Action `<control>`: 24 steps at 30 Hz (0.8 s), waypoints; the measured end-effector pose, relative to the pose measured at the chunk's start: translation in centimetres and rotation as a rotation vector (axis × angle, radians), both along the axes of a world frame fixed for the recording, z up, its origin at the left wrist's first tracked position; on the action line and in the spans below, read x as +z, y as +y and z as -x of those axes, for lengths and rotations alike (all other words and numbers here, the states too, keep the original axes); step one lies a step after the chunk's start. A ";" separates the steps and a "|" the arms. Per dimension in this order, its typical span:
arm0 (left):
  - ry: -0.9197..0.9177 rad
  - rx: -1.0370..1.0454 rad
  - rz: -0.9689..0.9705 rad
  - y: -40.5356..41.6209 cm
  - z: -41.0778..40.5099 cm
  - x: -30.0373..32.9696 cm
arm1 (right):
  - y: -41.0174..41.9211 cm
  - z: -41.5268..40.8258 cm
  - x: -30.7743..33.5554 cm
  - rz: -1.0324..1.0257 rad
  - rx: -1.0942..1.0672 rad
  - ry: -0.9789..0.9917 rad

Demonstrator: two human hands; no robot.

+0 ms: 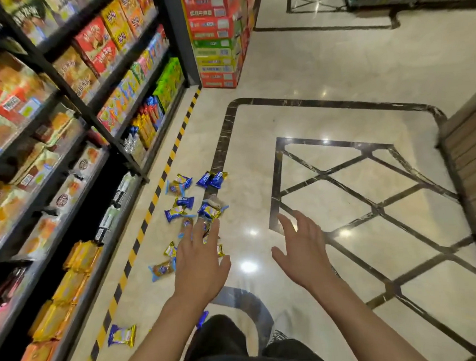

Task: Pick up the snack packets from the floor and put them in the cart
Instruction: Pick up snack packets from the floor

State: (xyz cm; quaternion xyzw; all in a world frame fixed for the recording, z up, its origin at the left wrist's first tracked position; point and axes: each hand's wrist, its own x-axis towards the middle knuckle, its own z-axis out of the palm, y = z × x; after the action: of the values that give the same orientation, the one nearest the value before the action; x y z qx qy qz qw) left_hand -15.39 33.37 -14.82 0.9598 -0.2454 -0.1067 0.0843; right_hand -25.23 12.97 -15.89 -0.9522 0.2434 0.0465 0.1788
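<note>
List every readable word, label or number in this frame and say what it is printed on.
None can be read with confidence.
Stacked cartons: printed characters, blurred.
Boxes on the shelves: brand lettering, blurred.
Snack packets on the floor: print too small.

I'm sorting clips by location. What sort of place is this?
Most likely a supermarket or grocery shop aisle: shelves packed with snack boxes, a stack of cartons at the aisle end, and a polished tiled floor with snack packets scattered on it.

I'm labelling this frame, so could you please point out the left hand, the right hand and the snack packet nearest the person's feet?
left hand [200, 268]: head view, back of hand.
right hand [304, 251]: head view, back of hand.
snack packet [122, 335]: head view, wrapper's middle.
</note>
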 end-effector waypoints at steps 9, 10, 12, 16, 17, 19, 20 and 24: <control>-0.028 0.041 -0.072 -5.9 -7.9 -0.8 | -8.3 -9.3 -0.9 0.072 0.083 0.005; -0.019 0.046 -0.069 -6.6 -9.1 -1.3 | -9.0 -10.6 -0.9 0.082 0.085 0.007; 0.001 0.046 -0.051 -8.5 -11.6 -2.1 | -10.6 -13.0 -0.9 0.103 0.097 0.021; 0.031 -0.009 -0.033 -13.0 -16.4 -2.4 | -13.3 -17.6 -0.7 0.116 0.133 0.096; 0.037 -0.021 -0.027 -14.1 -17.5 -2.3 | -13.9 -18.7 -0.7 0.124 0.141 0.116; 0.042 -0.038 0.004 -16.1 -19.8 -2.2 | -15.2 -20.9 -0.7 0.130 0.145 0.126; 0.044 -0.045 0.015 -16.9 -21.0 -2.1 | -15.9 -22.1 -0.6 0.127 0.142 0.121; 0.067 -0.060 -0.012 -19.8 -26.1 -2.0 | -18.5 -26.7 -0.4 0.129 0.139 0.087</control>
State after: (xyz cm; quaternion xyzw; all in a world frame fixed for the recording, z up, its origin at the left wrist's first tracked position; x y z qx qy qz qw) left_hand 10.68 13.60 -16.83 0.9485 -0.2703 -0.1428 0.0834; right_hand 1.51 -5.53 -16.26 -0.9734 0.1869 0.0841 0.1027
